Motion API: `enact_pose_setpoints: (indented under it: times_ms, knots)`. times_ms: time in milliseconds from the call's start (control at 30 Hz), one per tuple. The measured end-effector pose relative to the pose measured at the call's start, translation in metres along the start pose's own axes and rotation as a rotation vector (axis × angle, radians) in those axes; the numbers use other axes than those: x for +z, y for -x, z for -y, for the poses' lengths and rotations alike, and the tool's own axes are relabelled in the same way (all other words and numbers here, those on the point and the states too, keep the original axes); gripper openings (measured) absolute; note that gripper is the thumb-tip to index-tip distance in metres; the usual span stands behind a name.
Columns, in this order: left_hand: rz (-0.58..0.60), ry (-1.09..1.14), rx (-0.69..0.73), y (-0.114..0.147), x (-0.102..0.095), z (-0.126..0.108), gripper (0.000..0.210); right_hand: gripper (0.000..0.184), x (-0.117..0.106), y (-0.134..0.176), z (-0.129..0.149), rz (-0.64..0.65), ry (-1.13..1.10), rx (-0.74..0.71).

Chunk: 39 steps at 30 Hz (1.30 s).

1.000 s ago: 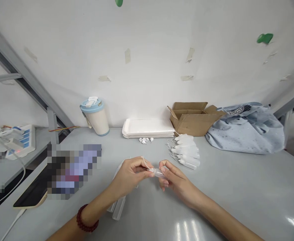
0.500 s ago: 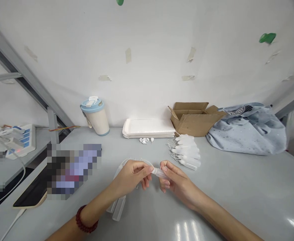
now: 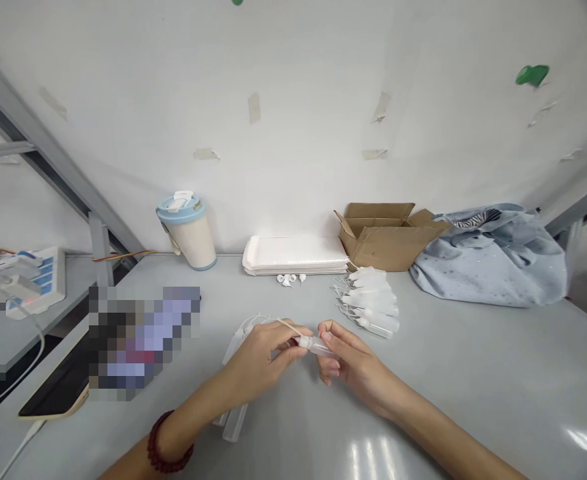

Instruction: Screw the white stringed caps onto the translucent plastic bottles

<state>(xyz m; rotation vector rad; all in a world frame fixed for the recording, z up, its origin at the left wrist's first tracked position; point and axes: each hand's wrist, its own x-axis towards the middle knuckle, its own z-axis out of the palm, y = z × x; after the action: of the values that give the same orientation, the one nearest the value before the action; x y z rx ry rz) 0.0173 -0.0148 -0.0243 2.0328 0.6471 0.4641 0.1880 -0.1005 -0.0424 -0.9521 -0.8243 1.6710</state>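
Note:
Between my hands is a small translucent plastic bottle (image 3: 320, 347), lying sideways. My right hand (image 3: 347, 355) pinches its body between thumb and fingers. At the other end, my left hand (image 3: 268, 353) has thumb and fingers closed around the white cap (image 3: 303, 342), and a thin white tail curves up from the cap. More translucent bottles (image 3: 235, 423) lie under and beside my left hand, partly hidden by it. Further right, a fanned row of similar bottles (image 3: 373, 300) rests on the table, their thin white tails pointing left. Several small white caps (image 3: 287, 280) sit near the middle.
A stack of white padded envelopes (image 3: 296, 253) stands against the wall, beside an open cardboard box (image 3: 393, 247) and a blue-grey cloth bag (image 3: 493, 267). A lidded cup (image 3: 191, 233), a phone (image 3: 58, 390) and a power strip (image 3: 48, 280) are on the left.
The fingers of my left hand have shifted their hold, so the white cap shows more clearly. My right hand keeps the bottle in nearly the same place.

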Motion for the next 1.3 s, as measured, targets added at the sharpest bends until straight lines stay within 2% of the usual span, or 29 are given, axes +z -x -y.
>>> enact_pose_setpoints:
  times_ms: [67,167,233,300,467,533,600,700,800,867,1000,1067,1233,1300]
  knots:
    - [0.019,0.044,0.014,0.0008,-0.0005,0.0004,0.026,0.027,0.0003,0.0,-0.0001,0.003,-0.004,0.0]
    - [0.091,0.179,-0.17,0.0022,-0.0016,-0.0006,0.032,0.027,0.0008,0.0002,0.0003,-0.002,0.004,-0.001]
    - [0.097,0.18,-0.229,0.0024,-0.0019,-0.0021,0.031,0.028,0.0009,0.0005,0.0006,-0.004,0.007,-0.009]
    - [0.079,0.123,-0.181,0.0018,-0.0018,-0.0035,0.031,0.027,0.0007,0.0007,0.0008,-0.002,0.005,-0.007]
    - [0.016,-0.148,0.08,0.0007,-0.0015,-0.0047,0.022,0.025,0.0002,0.0002,0.0019,0.003,-0.009,0.015]
    - [-0.004,-0.175,0.084,0.001,-0.0014,-0.0052,0.02,0.026,0.0001,0.0003,0.0024,-0.006,0.034,0.004]
    - [-0.019,-0.132,0.018,0.0014,-0.0009,-0.0059,0.021,0.026,0.0003,0.0009,0.0023,-0.034,0.194,-0.047]
    - [-0.011,-0.018,-0.102,0.0018,0.0004,-0.0063,0.032,0.022,0.0017,0.0032,0.0011,-0.11,0.61,-0.206]
    - [0.015,0.019,-0.108,0.0023,0.0019,-0.0056,0.036,0.021,0.0027,0.0053,-0.0001,-0.142,0.856,-0.327]
    - [0.003,-0.043,-0.035,0.0029,0.0032,-0.0049,0.033,0.025,0.0017,0.0054,0.0,-0.154,0.849,-0.307]
    - [-0.025,-0.092,0.063,0.0042,0.0065,-0.0031,0.017,0.034,-0.0019,0.0028,0.0009,-0.134,0.606,-0.145]
    - [-0.016,-0.022,0.028,0.0048,0.0076,-0.0024,0.015,0.035,-0.0017,0.002,0.0008,-0.132,0.551,-0.145]
    - [0.101,0.153,-0.16,0.0051,0.005,-0.0041,0.034,0.026,0.0026,0.0056,0.0007,-0.154,0.704,-0.306]
    - [0.134,0.132,-0.155,0.005,0.0044,-0.0051,0.036,0.026,0.0028,0.0068,0.0007,-0.141,0.723,-0.313]
